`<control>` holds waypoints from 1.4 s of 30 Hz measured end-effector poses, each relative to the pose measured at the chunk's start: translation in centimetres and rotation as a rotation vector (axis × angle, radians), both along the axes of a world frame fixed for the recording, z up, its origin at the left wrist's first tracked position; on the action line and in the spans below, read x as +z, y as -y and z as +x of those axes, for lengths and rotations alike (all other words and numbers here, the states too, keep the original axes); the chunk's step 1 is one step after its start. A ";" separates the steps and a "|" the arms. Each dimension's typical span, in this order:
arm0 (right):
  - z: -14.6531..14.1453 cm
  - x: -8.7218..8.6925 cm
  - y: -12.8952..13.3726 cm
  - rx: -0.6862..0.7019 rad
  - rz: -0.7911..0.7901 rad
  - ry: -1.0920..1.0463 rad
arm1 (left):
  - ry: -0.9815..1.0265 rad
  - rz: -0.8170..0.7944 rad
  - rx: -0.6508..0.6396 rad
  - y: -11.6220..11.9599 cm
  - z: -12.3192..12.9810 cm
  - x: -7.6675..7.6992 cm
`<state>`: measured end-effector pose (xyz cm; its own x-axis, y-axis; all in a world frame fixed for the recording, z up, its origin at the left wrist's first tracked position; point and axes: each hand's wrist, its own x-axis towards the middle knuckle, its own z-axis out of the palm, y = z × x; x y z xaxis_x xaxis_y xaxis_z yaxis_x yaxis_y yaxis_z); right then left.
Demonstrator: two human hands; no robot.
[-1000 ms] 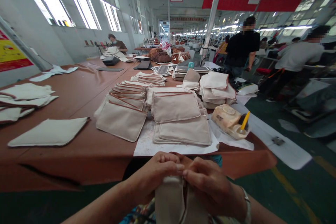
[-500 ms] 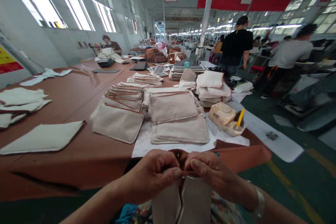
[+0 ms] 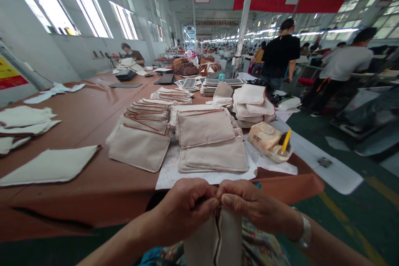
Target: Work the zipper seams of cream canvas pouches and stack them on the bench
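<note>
A cream fabric piece [image 3: 230,232] with two brown-edged halves hangs down over my lap, a dark slit running along its middle. My left hand [image 3: 193,203] pinches its top edge just left of the slit. From the other side my right hand [image 3: 246,201] pinches the same edge, thumb bent, fingertips almost touching those of the left. The fingers hide the top of the piece. Just beyond the hands, a stack of cream fabric pieces [image 3: 205,129] rests on white paper [image 3: 168,174], with another fanned stack [image 3: 140,145] on its left.
A brown-covered table [image 3: 99,112] stretches ahead. A cut-open plastic container [image 3: 264,137] with a yellow-handled tool [image 3: 286,141] stands at its right. More cream pieces [image 3: 50,164] lie at the left. Two people stand at the right; a person [image 3: 134,54] sits at the far left.
Both hands have drawn closer together, fingertips nearly meeting. The brown top edge that showed as an opening between them is now covered, and the fabric piece looks narrower.
</note>
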<state>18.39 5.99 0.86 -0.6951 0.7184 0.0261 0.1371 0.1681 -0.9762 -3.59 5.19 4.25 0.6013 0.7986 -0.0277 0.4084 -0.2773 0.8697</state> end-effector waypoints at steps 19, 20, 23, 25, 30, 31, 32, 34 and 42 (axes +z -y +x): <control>-0.7 -2.3 -0.2 -0.039 -0.257 -0.275 | 0.165 0.098 0.060 0.1 -1.8 -1.3; -0.8 -2.2 -0.1 -0.043 -0.228 -0.293 | 0.122 0.216 0.044 0.2 -2.0 -1.6; -1.4 -1.9 0.1 -0.048 -0.219 -0.384 | 0.002 0.435 -0.019 0.2 -2.3 -2.0; -1.5 -2.0 0.3 -0.048 -0.276 -0.396 | -0.067 0.489 -0.041 0.3 -2.4 -1.8; -1.4 -2.4 0.7 -0.078 -0.354 -0.378 | -0.259 0.608 -0.049 0.5 -2.3 -1.0; -1.4 -2.5 0.7 -0.086 -0.365 -0.383 | -0.312 0.645 -0.050 0.6 -2.3 -0.9; -1.3 -2.6 0.7 -0.092 -0.375 -0.387 | -0.371 0.689 -0.058 0.6 -2.2 -0.9; -1.3 -2.7 0.7 -0.107 -0.396 -0.395 | -0.488 0.795 -0.082 0.8 -1.9 -0.8; -1.7 -3.0 0.8 -0.177 -0.418 -0.368 | -0.775 1.003 -0.158 2.0 0.0 -0.3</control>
<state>16.67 5.15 -2.11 -0.5628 0.8238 -0.0677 -0.2329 -0.2366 -0.9433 -3.56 3.17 3.98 0.7880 0.5949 0.1589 0.6157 -0.7627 -0.1978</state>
